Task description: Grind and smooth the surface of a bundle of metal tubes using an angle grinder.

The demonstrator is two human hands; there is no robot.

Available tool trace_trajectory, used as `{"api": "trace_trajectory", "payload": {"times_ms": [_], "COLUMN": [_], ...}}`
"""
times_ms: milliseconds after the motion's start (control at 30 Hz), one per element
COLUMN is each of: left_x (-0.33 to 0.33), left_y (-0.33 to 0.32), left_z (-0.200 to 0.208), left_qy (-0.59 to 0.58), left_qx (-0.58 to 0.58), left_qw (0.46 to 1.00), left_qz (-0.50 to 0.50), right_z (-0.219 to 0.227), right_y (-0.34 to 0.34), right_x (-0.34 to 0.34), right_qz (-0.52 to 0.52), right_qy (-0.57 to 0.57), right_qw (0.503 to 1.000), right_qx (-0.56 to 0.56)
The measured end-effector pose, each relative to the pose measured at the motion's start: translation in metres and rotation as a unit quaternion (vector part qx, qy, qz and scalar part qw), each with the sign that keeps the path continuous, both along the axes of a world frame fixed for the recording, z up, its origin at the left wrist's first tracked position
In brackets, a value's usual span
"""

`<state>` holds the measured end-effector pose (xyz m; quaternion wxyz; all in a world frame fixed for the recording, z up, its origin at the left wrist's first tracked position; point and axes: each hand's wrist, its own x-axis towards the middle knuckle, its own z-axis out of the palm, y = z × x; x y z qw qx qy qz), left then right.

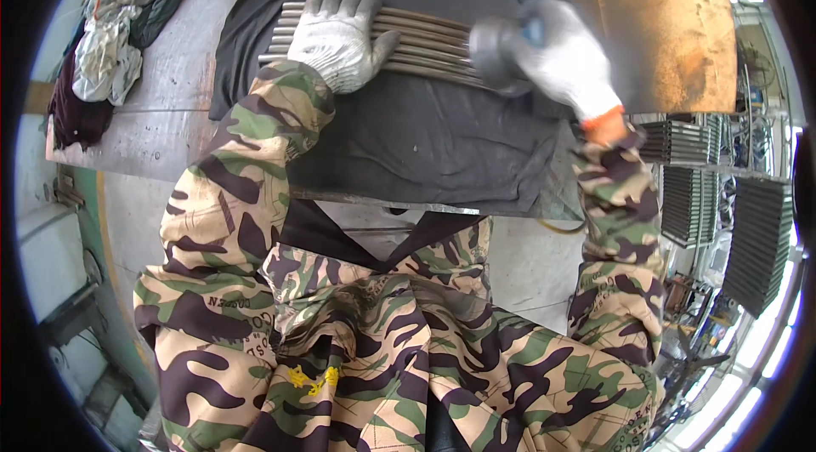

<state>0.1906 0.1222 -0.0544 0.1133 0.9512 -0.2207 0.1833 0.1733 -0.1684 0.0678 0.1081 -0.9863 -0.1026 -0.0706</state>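
Note:
A row of several thin metal rods (425,48) lies side by side on a dark cloth (399,142). My left hand (336,35), in a white and grey work glove, rests flat across the rods toward their left end, with its fingers spread. At their right end, my right hand (565,48), gloved with an orange cuff, is closed round an angle grinder (497,48). Motion smears the grinder, and only its round grey head and a bit of blue body show. The head sits over the rods; whether it touches them I cannot tell.
Crumpled cloths and gloves (110,35) lie at the table's far left. A brown sheet (654,35) covers the far right of the table. Racks with stacked dark metal parts (688,205) stand to the right. The table's near edge (425,204) runs before my body.

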Motion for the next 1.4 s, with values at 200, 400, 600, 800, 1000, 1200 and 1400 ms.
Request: {"api": "trace_trajectory", "payload": {"times_ms": [200, 400, 600, 800, 1000, 1200, 1400], "left_x": [0.002, -0.014, -0.006, -0.010, -0.026, -0.019, -0.018], "left_y": [-0.003, -0.003, -0.009, -0.011, -0.007, -0.011, -0.013], "left_z": [0.002, 0.009, -0.001, 0.004, 0.001, 0.004, 0.002], "left_qy": [-0.011, -0.028, -0.024, 0.007, -0.026, 0.014, -0.029], "left_qx": [-0.018, -0.018, -0.046, -0.021, -0.031, -0.030, -0.038], "left_qw": [1.000, 0.999, 0.998, 0.999, 0.999, 0.999, 0.999], "left_qz": [-0.020, -0.016, -0.024, -0.025, -0.018, -0.010, -0.015], "right_z": [0.014, -0.018, -0.018, -0.012, -0.008, -0.016, 0.033], "right_y": [-0.003, 0.009, 0.006, 0.023, 0.027, 0.009, -0.019], "right_x": [-0.005, -0.006, 0.002, 0.008, 0.012, 0.004, -0.004], "right_qz": [0.024, 0.017, 0.019, 0.002, 0.022, 0.048, -0.041], "right_qy": [0.020, 0.020, 0.022, 0.040, 0.050, 0.006, 0.066], "right_qw": [0.998, 0.996, 0.992, 0.990, 0.993, 0.997, 0.990], "right_qx": [-0.062, -0.087, -0.119, -0.137, -0.106, -0.063, 0.116]}}
